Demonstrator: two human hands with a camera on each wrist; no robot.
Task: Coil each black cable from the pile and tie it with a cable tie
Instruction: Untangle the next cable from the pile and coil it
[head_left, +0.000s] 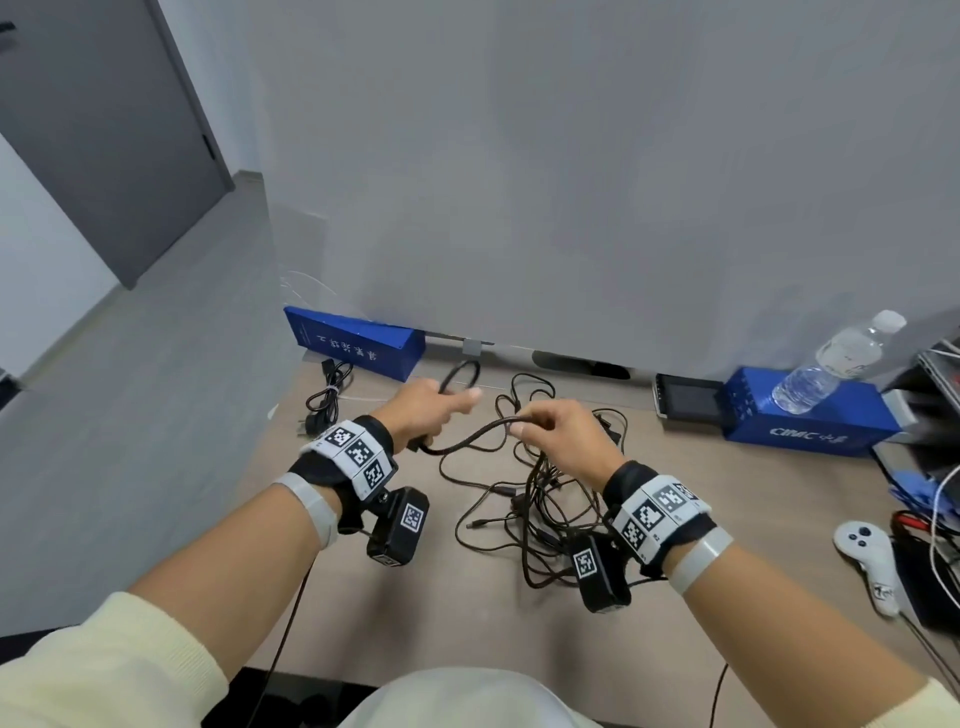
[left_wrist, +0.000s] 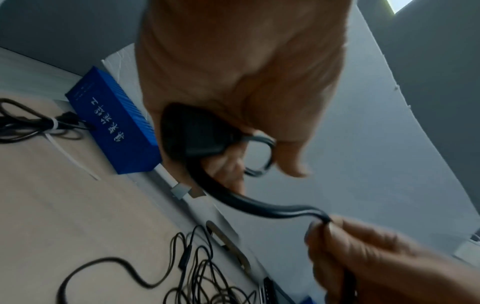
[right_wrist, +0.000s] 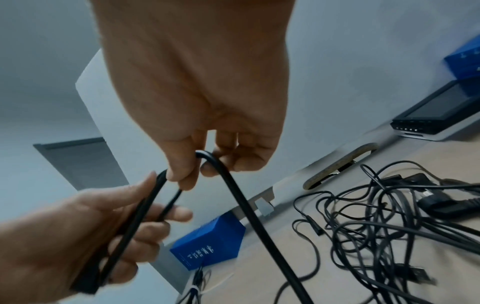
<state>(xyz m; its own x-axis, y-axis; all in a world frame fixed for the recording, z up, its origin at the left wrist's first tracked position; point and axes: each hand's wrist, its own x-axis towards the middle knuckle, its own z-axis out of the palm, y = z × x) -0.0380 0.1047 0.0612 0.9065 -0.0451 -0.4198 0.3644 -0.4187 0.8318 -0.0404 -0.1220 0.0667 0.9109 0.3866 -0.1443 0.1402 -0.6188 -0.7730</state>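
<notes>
My left hand (head_left: 434, 402) grips a thick black cable (head_left: 470, 434) above the table, with a small loop (head_left: 460, 376) sticking up past its knuckles and the plug end (left_wrist: 192, 133) tucked in its palm. My right hand (head_left: 545, 421) pinches the same cable (right_wrist: 233, 189) a short way along, between thumb and fingertips. From there the cable drops into the tangled pile of black cables (head_left: 535, 509) on the table. A coiled cable tied with a white cable tie (head_left: 327, 397) lies at the far left.
A blue box (head_left: 358, 340) stands at the back left against the grey wall. Another blue box (head_left: 800, 415) with a water bottle (head_left: 831, 364) on it, a small screen device (head_left: 688, 400) and a white controller (head_left: 867, 561) sit at the right.
</notes>
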